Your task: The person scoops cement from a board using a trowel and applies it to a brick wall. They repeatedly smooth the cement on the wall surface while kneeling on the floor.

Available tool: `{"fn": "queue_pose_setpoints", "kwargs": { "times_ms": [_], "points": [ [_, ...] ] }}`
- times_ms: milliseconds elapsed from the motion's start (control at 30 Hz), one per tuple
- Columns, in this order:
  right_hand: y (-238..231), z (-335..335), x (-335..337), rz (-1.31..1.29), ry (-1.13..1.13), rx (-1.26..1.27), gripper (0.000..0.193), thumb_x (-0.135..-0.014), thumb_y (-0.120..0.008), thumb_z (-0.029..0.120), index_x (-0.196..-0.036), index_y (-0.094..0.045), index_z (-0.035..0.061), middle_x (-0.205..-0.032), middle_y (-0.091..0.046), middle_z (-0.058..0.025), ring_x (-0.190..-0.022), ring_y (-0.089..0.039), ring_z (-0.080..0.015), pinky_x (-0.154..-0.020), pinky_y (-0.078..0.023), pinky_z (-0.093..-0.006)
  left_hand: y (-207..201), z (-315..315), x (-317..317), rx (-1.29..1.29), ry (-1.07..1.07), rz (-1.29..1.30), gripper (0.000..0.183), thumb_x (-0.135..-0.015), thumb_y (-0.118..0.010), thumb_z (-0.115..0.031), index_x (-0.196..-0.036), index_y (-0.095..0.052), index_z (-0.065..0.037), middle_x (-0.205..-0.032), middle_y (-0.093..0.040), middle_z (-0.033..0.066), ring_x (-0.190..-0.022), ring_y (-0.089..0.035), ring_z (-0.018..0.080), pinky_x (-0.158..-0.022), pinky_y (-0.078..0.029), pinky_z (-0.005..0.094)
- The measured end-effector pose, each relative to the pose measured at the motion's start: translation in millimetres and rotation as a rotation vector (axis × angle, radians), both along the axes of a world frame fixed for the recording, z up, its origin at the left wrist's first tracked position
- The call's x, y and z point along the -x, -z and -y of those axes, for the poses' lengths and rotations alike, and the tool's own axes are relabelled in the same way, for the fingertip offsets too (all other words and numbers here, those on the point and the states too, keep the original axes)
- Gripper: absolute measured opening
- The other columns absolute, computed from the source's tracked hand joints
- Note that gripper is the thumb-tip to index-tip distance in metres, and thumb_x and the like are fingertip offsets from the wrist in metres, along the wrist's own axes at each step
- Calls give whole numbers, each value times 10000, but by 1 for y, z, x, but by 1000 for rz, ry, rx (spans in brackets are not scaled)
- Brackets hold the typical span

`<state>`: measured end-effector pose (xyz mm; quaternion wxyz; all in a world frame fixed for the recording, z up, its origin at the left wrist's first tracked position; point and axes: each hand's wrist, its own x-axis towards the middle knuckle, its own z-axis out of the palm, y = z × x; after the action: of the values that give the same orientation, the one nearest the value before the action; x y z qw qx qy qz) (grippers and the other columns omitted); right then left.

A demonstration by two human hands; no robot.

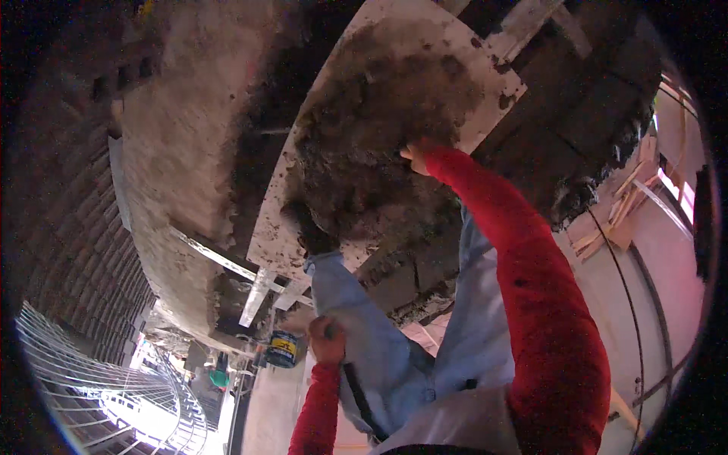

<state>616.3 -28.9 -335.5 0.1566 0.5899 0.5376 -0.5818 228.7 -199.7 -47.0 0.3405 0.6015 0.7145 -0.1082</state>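
A heap of dark, wet mortar (379, 129) covers much of a pale board (269, 227) in front of me. My right hand (415, 158), at the end of a red sleeve, is closed low over the mortar's right part. Whatever it grips blends into the dark heap. My left hand (327, 340) is closed in a fist beside my left knee, around a dark, round-ended thing like a handle. A narrow black strip (362, 398) runs below it along my leg; I cannot tell whether the two are joined. My left boot (307, 227) stands at the board's near edge, against the mortar.
A dark bucket (282, 349) with a yellow label is left of my left hand. Wooden battens (258, 296) stick out below the board. A rough plastered wall (182, 152) rises at left, a block wall (576, 114) at right. Cables (633, 326) hang at the right.
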Motion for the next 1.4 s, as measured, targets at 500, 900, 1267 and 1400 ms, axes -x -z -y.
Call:
{"fn": "queue_pose_setpoints", "kwargs": {
  "times_ms": [500,900,1267,1400],
  "points": [
    [-71,72,-77,-374,25,-148,231,-727,-530,212,-905,-578,73,-697,-571,-195,-685,-587,-373,-609,-462,-465,21,-6,14,222,23,-84,226,-665,-704,-240,-819,-643,-87,-884,-616,106,-820,-582,312,-756,-482,417],
    [-170,137,-230,-251,602,-149,232,-711,-558,203,-895,-569,62,-838,-612,-189,-784,-601,-344,-623,-472,-450,28,-88,-59,198,838,4,368,-749,-646,-318,-1022,-586,-78,-940,-631,128,-845,-603,298,-766,-489,404],
    [-213,161,-427,41,1670,-224,330,-846,-488,346,-837,-600,36,-675,-610,-165,-617,-611,-286,-584,-465,-406,-87,-208,-285,166,-164,232,282,-847,-562,-281,-1049,-561,-84,-965,-594,116,-899,-571,257,-806,-456,396],
    [-212,176,-514,31,2028,-196,441,-859,-426,386,-758,-595,-9,-625,-590,-151,-595,-598,-284,-594,-462,-404,-51,-174,-266,300,210,0,289,-852,-558,-290,-1054,-552,-84,-941,-598,110,-863,-578,255,-768,-462,395]
  ]
}}
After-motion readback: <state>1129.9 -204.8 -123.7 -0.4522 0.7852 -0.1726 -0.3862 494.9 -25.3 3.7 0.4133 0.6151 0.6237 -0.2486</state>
